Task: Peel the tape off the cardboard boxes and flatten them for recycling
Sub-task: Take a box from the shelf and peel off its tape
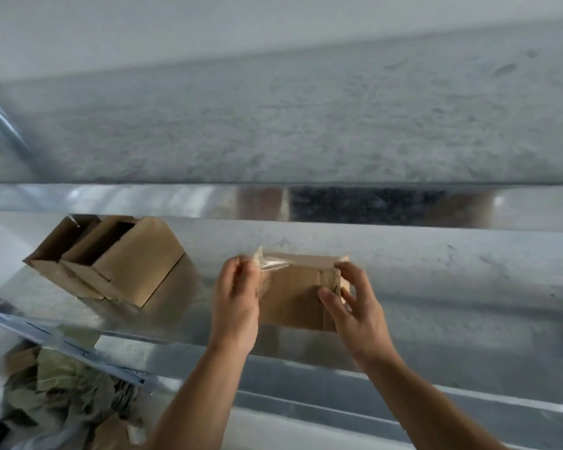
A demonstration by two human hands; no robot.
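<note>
Small box [296, 293]: on the shiny table [436, 271], between both hands, long side running left to right.
Tape [273, 263]: clear strip, lifted off the box's top left corner, other end stuck to the box.
Left hand [238, 303]: fingers [241, 267] pinching the loose tape end, just left of the box.
Right hand [358, 313]: thumb on the front, fingers curled round the right end, holding the box.
Best pull, probably: left, along the long side; left hand nearer the tape.
Room: open table to the right; other boxes [117, 258] on the left, well apart.
Edge: close under the wrists.
</note>
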